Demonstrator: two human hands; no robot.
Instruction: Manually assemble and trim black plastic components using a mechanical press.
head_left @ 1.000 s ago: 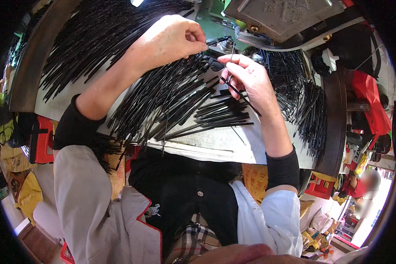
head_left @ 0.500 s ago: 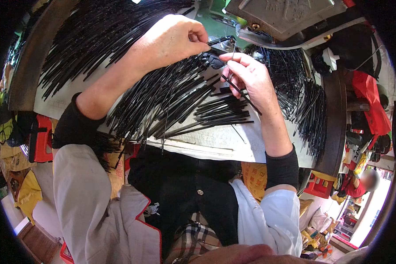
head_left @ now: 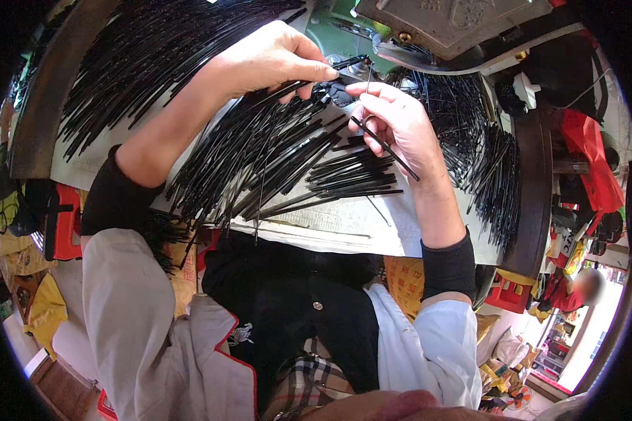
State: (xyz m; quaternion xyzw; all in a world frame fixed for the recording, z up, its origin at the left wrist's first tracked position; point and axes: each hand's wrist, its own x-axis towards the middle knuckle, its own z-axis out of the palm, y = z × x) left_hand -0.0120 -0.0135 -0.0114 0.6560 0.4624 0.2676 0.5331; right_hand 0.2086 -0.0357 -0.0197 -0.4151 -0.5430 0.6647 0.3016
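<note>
The left hand has its thumb and forefinger brought together at the tips, the grip closed down to a narrow pinch at the near end of a slender black stick that points toward a round metal fitting. The right hand has a loosely curled grip: thumb and forefinger nearly meet beside a thin, wire-like rod standing almost upright, though whether they clasp it or it passes behind them I cannot tell. A second, thicker black rod lies slantwise across the lower fingers of that hand, its far end by the wrist. Between the two hands sits a dark, crumpled piece, soft-looking and matt.

Both hands are above the table, which has dark, smooth side edges and a pale, sheet-like covering. Glossy, straight black sticks lie over it: a dense sheaf fanned out at the upper left, a looser bundle beneath the left forearm, a short stack near the middle, and a tangled heap to the right. Beyond the hands stand a smooth green base and a blocky grey metal housing with raised marks.
</note>
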